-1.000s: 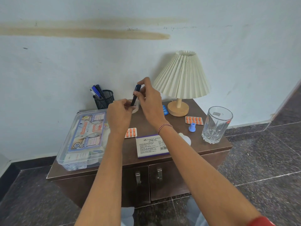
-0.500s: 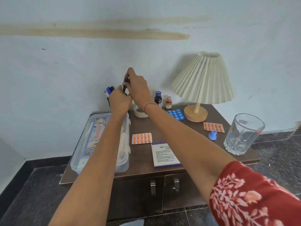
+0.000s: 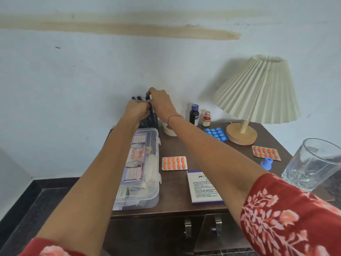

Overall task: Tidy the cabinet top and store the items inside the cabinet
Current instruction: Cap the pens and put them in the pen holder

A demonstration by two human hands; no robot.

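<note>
R hand (image 3: 160,102) pinches blue pen (image 3: 147,98) top, L hand (image 3: 137,109) grips it lower, both over mesh pen cup (image 3: 149,121) at cabinet (image 3: 173,183) back-left.

Pale blue painted wall (image 3: 92,80), scuffed, seen from in front. A long yellow-brown stain (image 3: 129,29) runs across it high up, tapering to a point on the right; a small dark mark (image 3: 57,47) sits below it on the left. Table lamp (image 3: 258,89) at right, with a cream pleated shade on a short stem and round wooden base (image 3: 241,134), throws a soft shadow (image 3: 212,80) on the wall. Dark polished stone floor (image 3: 27,218) at lower left, meeting the wall along a dark strip (image 3: 55,182)
</note>
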